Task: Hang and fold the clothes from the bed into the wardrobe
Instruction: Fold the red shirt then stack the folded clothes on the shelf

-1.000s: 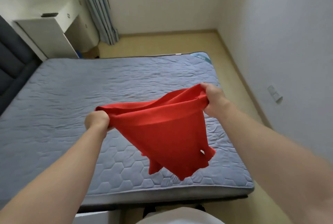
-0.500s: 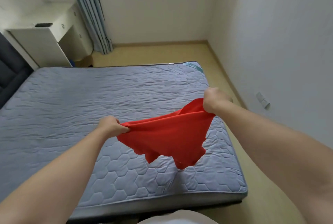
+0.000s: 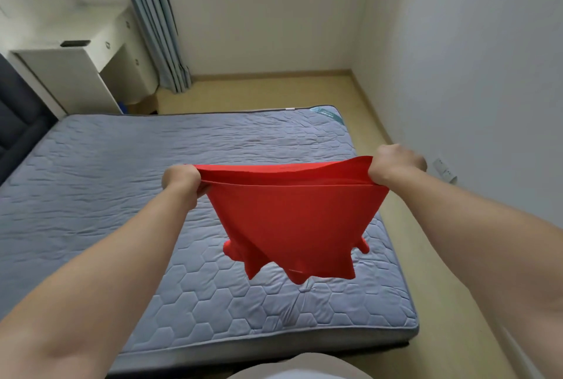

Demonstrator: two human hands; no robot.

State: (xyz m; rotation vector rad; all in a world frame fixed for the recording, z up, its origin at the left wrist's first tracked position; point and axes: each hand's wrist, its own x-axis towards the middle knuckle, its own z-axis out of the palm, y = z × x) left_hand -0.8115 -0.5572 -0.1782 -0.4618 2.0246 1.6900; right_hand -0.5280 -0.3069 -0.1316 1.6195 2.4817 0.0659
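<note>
Left hand (image 3: pixel 179 179) and right hand (image 3: pixel 393 165) each grip a corner of the red garment (image 3: pixel 292 220), held in the air above the bed (image 3: pixel 122 180) — slack and bunched a moment ago, now pulled wide and taut — likely ready to lay down and fold.

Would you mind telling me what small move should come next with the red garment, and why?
Probably lower the red garment flat onto the mattress for folding: left hand and right hand grip its edge stretched in the air, the rest hanging free.
</note>
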